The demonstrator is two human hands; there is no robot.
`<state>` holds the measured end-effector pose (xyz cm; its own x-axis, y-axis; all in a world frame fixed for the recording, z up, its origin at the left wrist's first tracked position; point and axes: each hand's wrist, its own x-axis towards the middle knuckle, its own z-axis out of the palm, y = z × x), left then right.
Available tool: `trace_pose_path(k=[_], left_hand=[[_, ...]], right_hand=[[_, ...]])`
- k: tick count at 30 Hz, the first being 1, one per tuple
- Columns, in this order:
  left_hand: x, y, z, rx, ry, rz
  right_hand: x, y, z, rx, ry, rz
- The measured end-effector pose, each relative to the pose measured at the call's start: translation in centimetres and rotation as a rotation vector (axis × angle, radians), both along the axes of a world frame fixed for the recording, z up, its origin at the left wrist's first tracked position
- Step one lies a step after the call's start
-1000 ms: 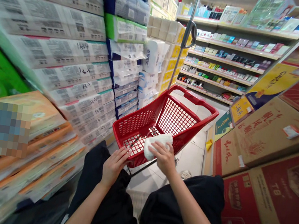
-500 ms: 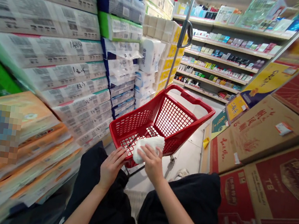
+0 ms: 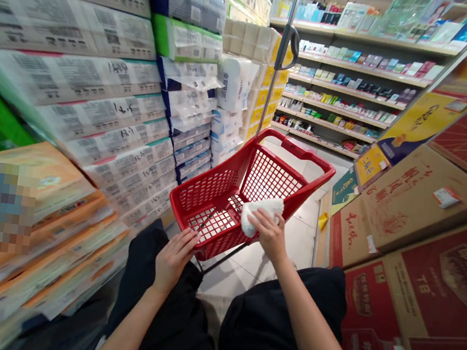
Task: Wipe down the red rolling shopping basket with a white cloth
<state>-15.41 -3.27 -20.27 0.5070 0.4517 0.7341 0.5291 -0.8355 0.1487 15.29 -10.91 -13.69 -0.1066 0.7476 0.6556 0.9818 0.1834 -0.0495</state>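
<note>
Shop aisle w/ tissue packs (image 3: 97, 92) stacked L, cartons (image 3: 408, 199) R. I see the white cloth (image 3: 261, 214) pressed vs. the right wall of the red basket (image 3: 213, 195), the right hand (image 3: 271, 235) clamped on it. The left hand (image 3: 173, 259), fingers loosely apart, rests at the near rim.

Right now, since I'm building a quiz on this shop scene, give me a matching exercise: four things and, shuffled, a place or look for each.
1 left hand
2 right hand
3 basket
4 cardboard boxes

a made of red mesh
b stacked on the right
c at the basket's near rim
d holding a white cloth

Pairs: 1-c, 2-d, 3-a, 4-b
</note>
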Motion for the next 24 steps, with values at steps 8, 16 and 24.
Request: trace_pose_path(k=[8,16,24], left_hand=[[-0.1,-0.3,-0.1,-0.011,-0.023,-0.003],[-0.8,-1.0,0.5,-0.025,-0.052,-0.029],[-0.6,-1.2,0.4,0.012,0.004,0.016]], right_hand=[[-4.1,-0.4,-1.2,0.045,0.085,-0.108],[-14.7,-1.2,-3.4,0.044,0.166,0.150],[-8.0,-0.9,-2.0,0.006,0.007,0.197]])
